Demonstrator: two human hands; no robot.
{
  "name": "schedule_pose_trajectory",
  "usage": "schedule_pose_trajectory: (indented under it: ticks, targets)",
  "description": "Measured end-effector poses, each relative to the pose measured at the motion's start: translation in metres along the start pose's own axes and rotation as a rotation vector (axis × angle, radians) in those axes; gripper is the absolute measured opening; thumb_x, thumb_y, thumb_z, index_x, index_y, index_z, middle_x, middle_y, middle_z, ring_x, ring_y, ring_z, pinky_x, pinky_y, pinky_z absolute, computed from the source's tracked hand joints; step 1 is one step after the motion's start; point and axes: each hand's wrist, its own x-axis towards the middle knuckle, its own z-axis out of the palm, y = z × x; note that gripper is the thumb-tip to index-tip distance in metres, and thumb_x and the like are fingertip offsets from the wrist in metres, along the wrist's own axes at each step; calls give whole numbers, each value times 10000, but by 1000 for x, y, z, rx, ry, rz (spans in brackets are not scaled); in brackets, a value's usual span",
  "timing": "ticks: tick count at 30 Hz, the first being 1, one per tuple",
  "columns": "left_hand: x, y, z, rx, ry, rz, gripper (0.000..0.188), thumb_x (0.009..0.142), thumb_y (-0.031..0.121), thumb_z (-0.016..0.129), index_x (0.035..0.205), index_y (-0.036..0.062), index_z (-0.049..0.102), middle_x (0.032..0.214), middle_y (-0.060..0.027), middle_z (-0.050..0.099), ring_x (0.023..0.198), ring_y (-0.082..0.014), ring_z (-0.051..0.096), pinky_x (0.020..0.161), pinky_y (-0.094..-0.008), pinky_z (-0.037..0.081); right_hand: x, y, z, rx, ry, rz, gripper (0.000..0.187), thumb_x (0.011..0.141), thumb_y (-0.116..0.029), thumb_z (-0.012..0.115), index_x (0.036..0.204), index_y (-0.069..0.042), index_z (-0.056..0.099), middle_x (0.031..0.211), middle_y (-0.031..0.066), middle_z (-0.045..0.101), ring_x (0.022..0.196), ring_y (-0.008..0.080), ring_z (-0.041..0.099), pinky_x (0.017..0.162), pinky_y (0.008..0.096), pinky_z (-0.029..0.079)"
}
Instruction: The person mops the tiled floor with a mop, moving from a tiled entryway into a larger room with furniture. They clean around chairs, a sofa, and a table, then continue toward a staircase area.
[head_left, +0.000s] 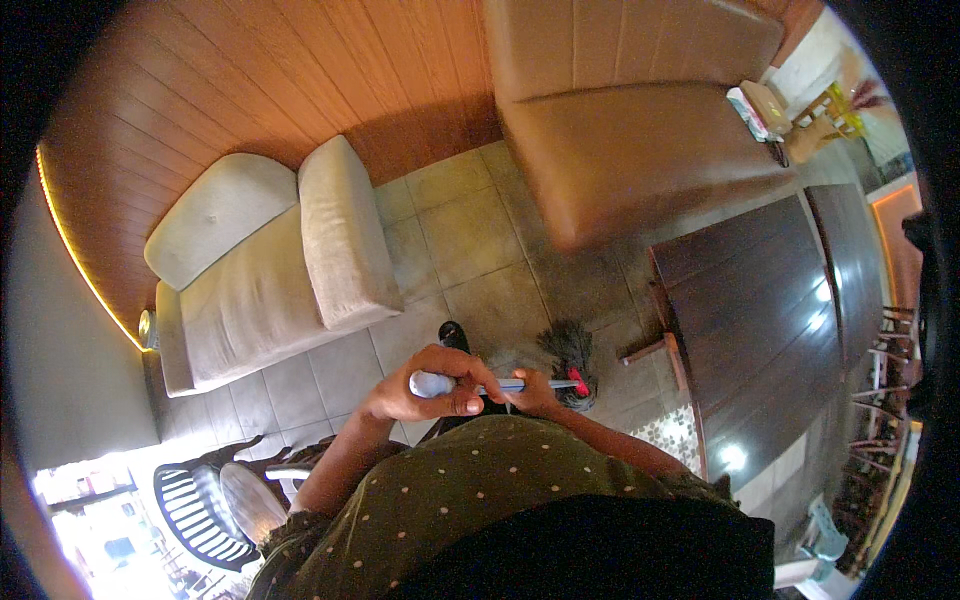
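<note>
A long mop with a pale blue-white handle [431,384] slants across in front of my body, its top end toward me. My left hand [425,388] is wrapped round the upper part of the handle, near its rounded end. Lower down the handle, my right hand [533,392] is closed round it too, partly hidden behind the forearm's line. Beyond the right hand, a red socket [577,388] joins the handle to a dark grey, stringy mop head [567,347] that rests on the tiled floor [470,240].
To the left, a beige sofa [255,285] stands against the wood-panelled wall [290,80]. A brown padded bench [640,150] is at the far right, with a tissue pack and box [762,110] on it. Dark wooden tables [760,310] stand right; a chair [195,515] is lower left. My shoe [452,334] shows ahead.
</note>
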Motion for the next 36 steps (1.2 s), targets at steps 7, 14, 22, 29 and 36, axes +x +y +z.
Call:
schedule_pose_trajectory:
  ticks: [7, 14, 22, 29, 36]
  targets:
    - [-22, 46, -38, 288, 104, 98, 68, 826, 65, 767, 872, 26, 738, 809, -100, 716, 734, -228, 664, 653, -347, 484, 81, -46, 76, 175, 320, -26, 170, 807, -148, 754, 814, -13, 651, 751, 137, 640, 702, 286, 634, 654, 395, 483]
    - [-45, 43, -114, 467, 388, 143, 99, 765, 29, 803, 822, 41, 723, 657, -55, 620, 601, -178, 569, 677, -328, 473, 249, -99, 121, 97, 511, -397, 226, 782, -140, 771, 733, -13, 591, 810, 157, 652, 805, 327, 643, 738, 442, 489]
    - [-33, -41, -210, 651, 721, 110, 108, 775, -20, 754, 841, 41, 693, 708, -68, 646, 591, -167, 570, 829, -355, 493, 431, -75, 152, -241, 206, -411, 295, 685, -197, 830, 712, -66, 568, 957, 162, 670, 943, 359, 634, 795, 474, 495]
    - [-75, -41, -234, 570, 831, 171, 117, 769, 9, 740, 880, 22, 704, 856, -119, 703, 800, -251, 676, 789, -349, 530, 422, -101, 151, -487, -96, -315, 269, 663, -253, 827, 748, -97, 624, 778, 104, 651, 879, 334, 628, 745, 454, 498]
    - [-89, -3, -251, 232, 538, 113, 192, 849, 130, 724, 994, 5, 710, 796, -80, 678, 702, -126, 599, 654, -292, 464, 295, -97, 112, -371, -146, -166, 215, 673, -204, 774, 737, -70, 619, 740, 142, 641, 720, 375, 616, 682, 464, 476]
